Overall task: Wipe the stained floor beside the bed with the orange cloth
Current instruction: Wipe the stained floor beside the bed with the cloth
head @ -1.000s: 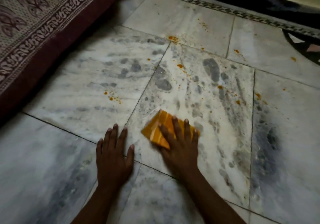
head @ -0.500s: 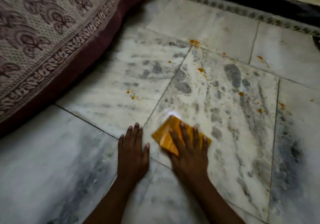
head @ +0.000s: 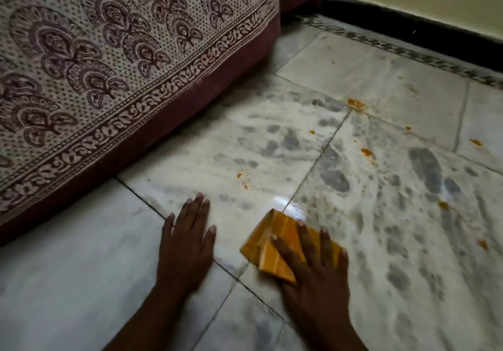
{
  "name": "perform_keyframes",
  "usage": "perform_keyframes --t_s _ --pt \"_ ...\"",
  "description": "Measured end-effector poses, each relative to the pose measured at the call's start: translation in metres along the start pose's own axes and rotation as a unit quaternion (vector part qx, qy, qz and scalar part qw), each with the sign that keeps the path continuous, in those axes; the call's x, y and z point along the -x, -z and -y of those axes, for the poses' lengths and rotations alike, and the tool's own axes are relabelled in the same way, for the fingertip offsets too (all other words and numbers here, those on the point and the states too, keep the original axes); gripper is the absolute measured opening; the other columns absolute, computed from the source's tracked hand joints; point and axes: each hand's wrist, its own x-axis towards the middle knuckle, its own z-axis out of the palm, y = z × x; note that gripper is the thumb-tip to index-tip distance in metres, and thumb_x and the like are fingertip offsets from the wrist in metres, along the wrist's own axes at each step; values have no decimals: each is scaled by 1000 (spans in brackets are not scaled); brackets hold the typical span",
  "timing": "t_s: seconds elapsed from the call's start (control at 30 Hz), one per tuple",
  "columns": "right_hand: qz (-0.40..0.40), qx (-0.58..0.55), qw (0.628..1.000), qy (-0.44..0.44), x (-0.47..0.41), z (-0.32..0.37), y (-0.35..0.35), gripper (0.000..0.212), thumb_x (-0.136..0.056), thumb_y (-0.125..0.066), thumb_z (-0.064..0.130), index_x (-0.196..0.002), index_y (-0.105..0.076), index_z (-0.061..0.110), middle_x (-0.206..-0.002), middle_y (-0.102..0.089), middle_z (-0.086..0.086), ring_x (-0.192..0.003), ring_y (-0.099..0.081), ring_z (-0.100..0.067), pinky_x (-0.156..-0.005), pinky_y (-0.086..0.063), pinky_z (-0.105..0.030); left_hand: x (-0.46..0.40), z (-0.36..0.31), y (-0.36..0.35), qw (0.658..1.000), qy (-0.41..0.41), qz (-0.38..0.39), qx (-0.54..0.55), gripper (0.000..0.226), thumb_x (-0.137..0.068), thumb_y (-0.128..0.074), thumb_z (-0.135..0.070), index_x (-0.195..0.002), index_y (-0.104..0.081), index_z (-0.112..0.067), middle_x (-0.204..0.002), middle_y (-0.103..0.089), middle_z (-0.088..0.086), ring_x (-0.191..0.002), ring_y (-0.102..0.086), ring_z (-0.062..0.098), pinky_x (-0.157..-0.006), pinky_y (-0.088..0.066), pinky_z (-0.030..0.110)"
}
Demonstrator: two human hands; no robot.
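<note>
The right hand (head: pixel 313 266) lies spread flat on the folded orange cloth (head: pixel 275 247), low centre of frame; the nearest orange spots (head: pixel 246 180) sit just above and left; the left hand (head: pixel 187 244), splayed flat on the floor (head: pixel 408 242), holds nothing.

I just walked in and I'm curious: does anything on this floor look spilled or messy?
Yes. Orange spots are scattered across the marble floor, amid grey smudges. The right hand presses an orange cloth short of them.
</note>
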Motion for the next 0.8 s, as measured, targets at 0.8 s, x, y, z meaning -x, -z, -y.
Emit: perform_keyframes --t_s 0.8 --pt "11 -21 998 65 -157 86 -34 72 -93 -54 64 -158 -25 54 -174 -17 2 -160 -8 -39 -120 -2 -73 1 -3 5 1000 7 -12 -1 64 -103 -42 -42 -165 -34 -25 -174 -26 -8 -159 -28 12 -124 -31 52"
